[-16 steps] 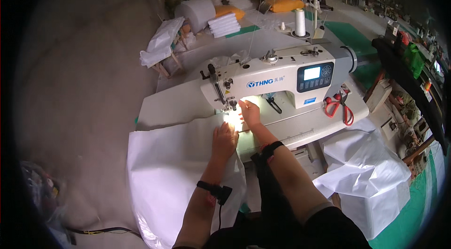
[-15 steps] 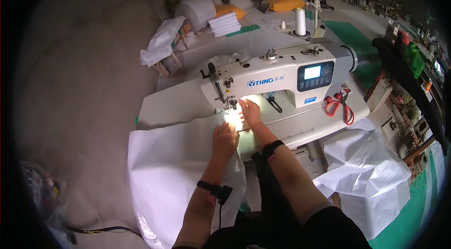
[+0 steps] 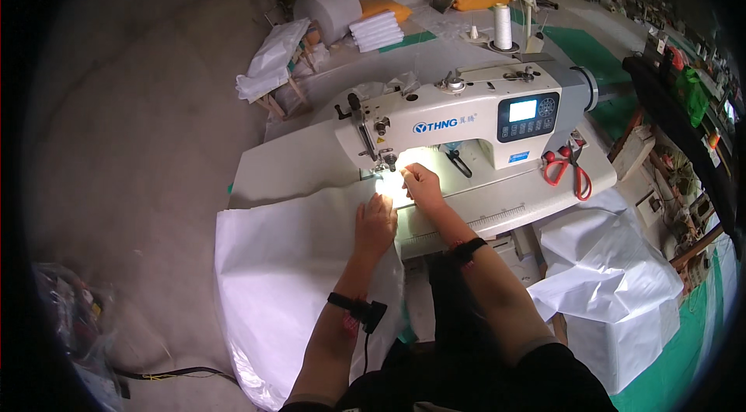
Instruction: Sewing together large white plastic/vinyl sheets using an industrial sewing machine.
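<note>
the left hand (image 3: 376, 224) lies flat, fingers spread, on the white sheet (image 3: 287, 272) draped off the table's near left. the right hand (image 3: 423, 183) pinches the sheet's edge beside the needle of the white sewing machine (image 3: 466, 116), which bears a blue label and a dark panel. red scissors (image 3: 566, 169) lie to the right.

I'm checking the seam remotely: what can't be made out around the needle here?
- Head view: the needle and stitch line are washed out by lamp glare.
- Right hand fingertips hide the white sheet edge at the foot.
- Left hand covers the sheet beneath it.
- Sheet's lower end hangs off the table, out of sight.
</note>
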{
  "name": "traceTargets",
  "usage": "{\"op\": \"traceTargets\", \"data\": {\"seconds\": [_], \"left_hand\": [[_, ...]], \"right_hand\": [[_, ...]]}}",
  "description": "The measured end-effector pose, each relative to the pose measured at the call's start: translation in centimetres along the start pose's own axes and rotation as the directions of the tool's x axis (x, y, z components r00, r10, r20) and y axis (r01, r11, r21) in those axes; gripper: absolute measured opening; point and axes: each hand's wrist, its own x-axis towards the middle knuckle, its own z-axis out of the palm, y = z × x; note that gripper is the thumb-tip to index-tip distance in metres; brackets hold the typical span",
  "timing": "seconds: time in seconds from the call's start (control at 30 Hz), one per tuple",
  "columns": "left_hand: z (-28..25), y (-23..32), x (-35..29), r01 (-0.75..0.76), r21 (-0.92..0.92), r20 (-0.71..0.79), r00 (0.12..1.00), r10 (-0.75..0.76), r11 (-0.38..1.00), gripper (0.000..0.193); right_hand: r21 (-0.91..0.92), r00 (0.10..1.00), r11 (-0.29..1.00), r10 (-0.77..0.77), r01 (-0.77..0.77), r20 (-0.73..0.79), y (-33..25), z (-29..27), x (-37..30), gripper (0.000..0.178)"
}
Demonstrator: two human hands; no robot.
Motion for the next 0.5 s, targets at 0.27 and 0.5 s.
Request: {"op": "traceTargets", "data": {"seconds": [0.27,0.5], "left_hand": [[1.3,-1.6,2.0,0.028,-0.125,-0.054,0.998,-0.035,0.992,0.02],[1.1,-2.0,2.5,-0.038,-0.084,-0.113,0.993,0.028,0.996,0.018]], "right_hand": [[-0.196,0.991,0.979,0.072,-0.048,0.115,-1.4,-1.0,-10.5,0.021],[-0.54,0.89,0.841,0.248,-0.003,0.382,1.5,0.0,-17.9,0.02]]}}
